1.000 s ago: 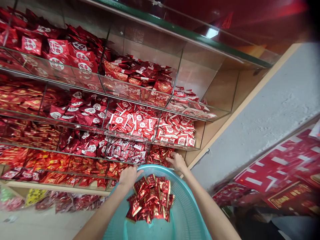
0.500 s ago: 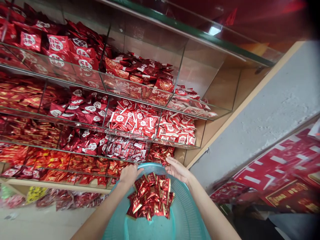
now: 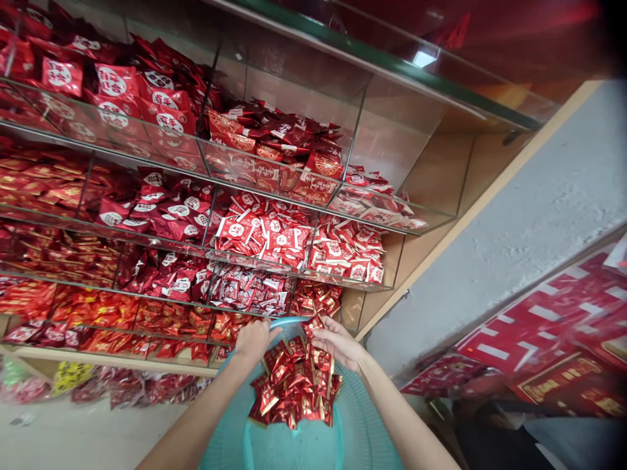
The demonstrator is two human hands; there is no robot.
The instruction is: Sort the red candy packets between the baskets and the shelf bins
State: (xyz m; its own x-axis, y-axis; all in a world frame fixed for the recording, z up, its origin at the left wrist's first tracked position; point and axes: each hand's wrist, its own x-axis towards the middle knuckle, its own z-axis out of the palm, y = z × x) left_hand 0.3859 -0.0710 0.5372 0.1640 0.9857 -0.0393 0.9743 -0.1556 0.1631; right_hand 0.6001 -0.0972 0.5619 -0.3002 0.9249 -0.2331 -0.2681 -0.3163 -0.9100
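Observation:
A teal plastic basket (image 3: 365,418) stands low in front of me, tilted against the shelf front. A pile of shiny red and gold candy packets (image 3: 294,385) lies inside it. My left hand (image 3: 253,341) is closed around the far left part of the basket's rim. Over the far rim, my right hand (image 3: 339,343) pinches a red and gold candy packet (image 3: 311,326) between thumb and fingers. Just beyond that hand is a shelf compartment of similar red and gold packets (image 3: 318,298).
Glass-fronted shelves (image 3: 274,189) in tiers hold red packets sorted by dividers. To the right are a wooden side panel (image 3: 470,189) and a grey wall (image 3: 529,215). Red printed decorations (image 3: 529,320) lean at the lower right. Bagged goods (image 3: 122,388) sit beneath the shelves.
My right hand has moved left and slightly down from the compartment edge to above the basket's far rim, carrying a candy packet. My left hand stays on the rim.

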